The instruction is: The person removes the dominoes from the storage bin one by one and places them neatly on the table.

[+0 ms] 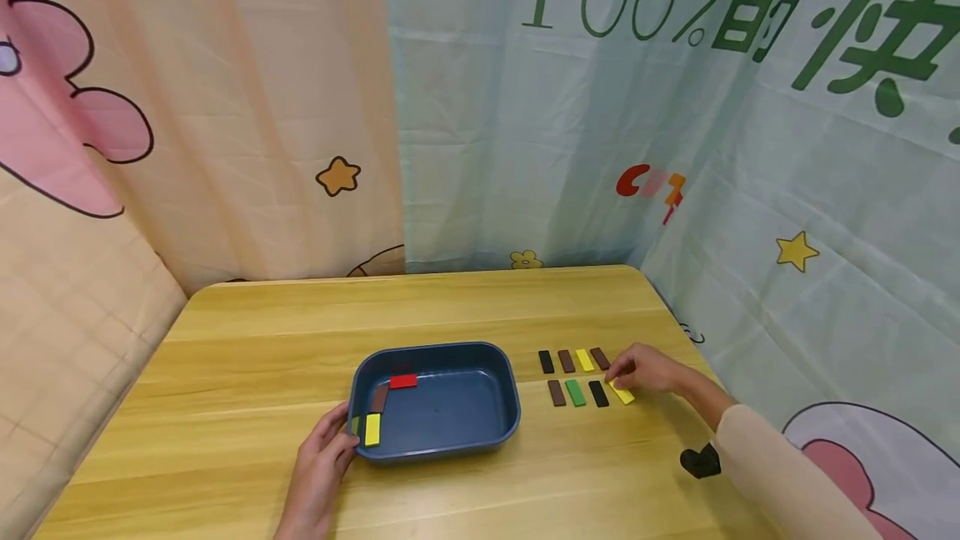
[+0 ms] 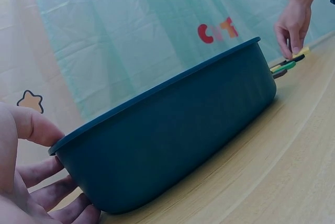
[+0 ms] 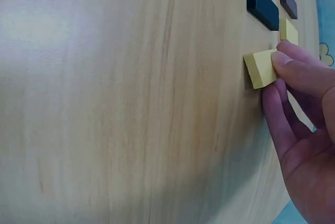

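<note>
My left hand [image 1: 318,461] holds the left end of a dark blue basin [image 1: 450,450], its fingers against the outer wall and a fingertip at the rim in the left wrist view. Inside, along the basin's left side, are a red block [image 1: 403,381], a brown block [image 1: 380,397], a yellow block [image 1: 372,430] and a green one partly hidden at the wall. To the right, my right hand [image 1: 651,369] pinches a small flat yellow block [image 3: 260,69] between thumb and fingers. In the right wrist view this block is tilted over the tabletop.
Two rows of flat blocks lie right of the basin, among them a green block [image 1: 575,392], a black block [image 1: 598,393] and a brown block [image 1: 557,392]. Printed curtains [image 1: 495,148] hang close behind the wooden table [image 1: 247,407] and along its sides.
</note>
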Available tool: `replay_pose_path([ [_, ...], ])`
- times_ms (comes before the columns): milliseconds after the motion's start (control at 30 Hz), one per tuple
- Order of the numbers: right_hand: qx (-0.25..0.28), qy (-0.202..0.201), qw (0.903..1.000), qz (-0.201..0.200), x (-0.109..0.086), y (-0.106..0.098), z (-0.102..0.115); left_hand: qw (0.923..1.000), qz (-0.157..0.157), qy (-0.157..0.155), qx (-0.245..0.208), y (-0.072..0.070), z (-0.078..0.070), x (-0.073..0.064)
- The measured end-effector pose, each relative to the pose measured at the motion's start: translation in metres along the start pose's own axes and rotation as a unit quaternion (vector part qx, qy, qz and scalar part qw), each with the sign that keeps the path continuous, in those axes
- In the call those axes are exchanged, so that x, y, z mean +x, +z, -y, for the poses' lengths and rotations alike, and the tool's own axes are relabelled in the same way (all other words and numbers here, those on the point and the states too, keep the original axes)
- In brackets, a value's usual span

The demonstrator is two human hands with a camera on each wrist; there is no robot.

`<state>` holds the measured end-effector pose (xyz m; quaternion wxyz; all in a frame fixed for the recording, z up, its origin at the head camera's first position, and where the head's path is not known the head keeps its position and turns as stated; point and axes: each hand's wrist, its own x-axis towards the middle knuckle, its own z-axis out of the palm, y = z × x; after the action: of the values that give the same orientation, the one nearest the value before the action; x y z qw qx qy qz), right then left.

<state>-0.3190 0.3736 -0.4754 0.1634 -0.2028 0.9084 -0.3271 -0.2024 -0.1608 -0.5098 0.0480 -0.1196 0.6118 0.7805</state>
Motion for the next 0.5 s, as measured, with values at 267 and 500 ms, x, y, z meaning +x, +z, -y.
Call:
replay_pose_path([
  [267,-0.009,-0.016,0.9996,-0.022,-0.004,0.003,0.000,1.0000,0.001,-0.005,0.001,-0.001,-0.001,0.000],
  [500,-0.032,-0.005,0.9990,-0.031,-0.001,-0.004,0.011,1.0000,0.003,-0.007,0.001,-0.001,-0.001,0.001],
])
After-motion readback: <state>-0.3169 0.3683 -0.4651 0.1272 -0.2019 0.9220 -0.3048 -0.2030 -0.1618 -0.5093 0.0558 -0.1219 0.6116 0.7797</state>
